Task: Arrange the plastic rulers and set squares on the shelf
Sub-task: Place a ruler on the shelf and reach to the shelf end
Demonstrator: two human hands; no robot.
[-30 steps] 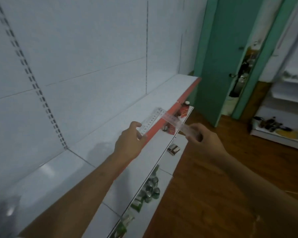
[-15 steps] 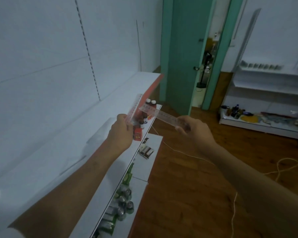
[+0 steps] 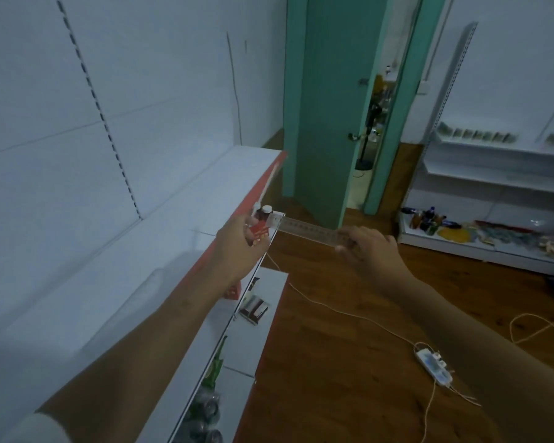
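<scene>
Head view: right hand [image 3: 370,246] pinches clear ruler [image 3: 304,226]; left hand [image 3: 237,247] grips second ruler [image 3: 264,195] beyond shelf edge [image 3: 205,260].

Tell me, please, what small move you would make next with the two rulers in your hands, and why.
Probably bring the clear ruler in the right hand left over the white top shelf and lay it down. Both rulers are held in the air past the shelf's red front edge; the left hand pinches a second ruler seen nearly edge-on, and the shelf surface beside it looks bare.
</scene>
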